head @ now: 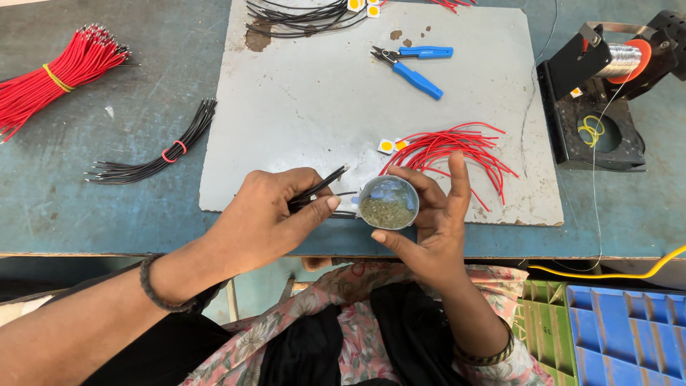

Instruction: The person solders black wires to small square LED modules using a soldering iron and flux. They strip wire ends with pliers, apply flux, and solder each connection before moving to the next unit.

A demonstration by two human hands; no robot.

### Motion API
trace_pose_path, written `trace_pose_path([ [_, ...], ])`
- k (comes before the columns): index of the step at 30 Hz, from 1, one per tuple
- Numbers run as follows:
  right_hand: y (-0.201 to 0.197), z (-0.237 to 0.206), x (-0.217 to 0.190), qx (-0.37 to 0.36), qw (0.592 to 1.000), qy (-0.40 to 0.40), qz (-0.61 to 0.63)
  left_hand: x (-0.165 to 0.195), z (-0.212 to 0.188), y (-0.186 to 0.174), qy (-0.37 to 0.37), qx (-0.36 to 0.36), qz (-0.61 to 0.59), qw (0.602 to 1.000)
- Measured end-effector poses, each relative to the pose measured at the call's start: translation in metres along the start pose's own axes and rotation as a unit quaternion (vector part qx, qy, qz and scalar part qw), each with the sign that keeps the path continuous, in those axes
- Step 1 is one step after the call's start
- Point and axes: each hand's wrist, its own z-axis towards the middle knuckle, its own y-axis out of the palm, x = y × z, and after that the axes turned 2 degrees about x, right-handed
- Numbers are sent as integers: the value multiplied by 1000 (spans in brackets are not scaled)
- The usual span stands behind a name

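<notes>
My left hand (268,214) pinches a few short black wires (319,186), their tips pointing up and right toward a small round tin (388,203) of greenish-brown paste. My right hand (429,225) cups that tin from the right, thumb under its rim, fingers spread. Both hands hover over the near edge of a grey board (321,107). Just behind the tin lie a loose pile of short red wires (446,150) and two small square yellow chips (386,146).
Blue-handled cutters (414,68) lie on the board's far side, more black wires (300,18) at its top. On the blue table: a red wire bundle (57,78), a black wire bundle (157,154), a solder spool stand (607,93) at right. Plastic crates (622,329) sit lower right.
</notes>
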Motion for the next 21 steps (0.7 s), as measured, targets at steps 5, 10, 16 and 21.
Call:
trace_pose_path([
  [5,0,0,0,-7,1000,-2,-16,6,0,-1,-30,-4,2,1000],
  [10,1,0,0,-25,998,-25,-49,9,0,-3,-64,-28,-38,997],
  [16,1,1,1,-29,998,-31,-51,11,1,-5,-96,-78,-100,987],
  [21,1,0,1,-35,998,-22,-50,8,-1,-4,-96,-74,-123,985],
])
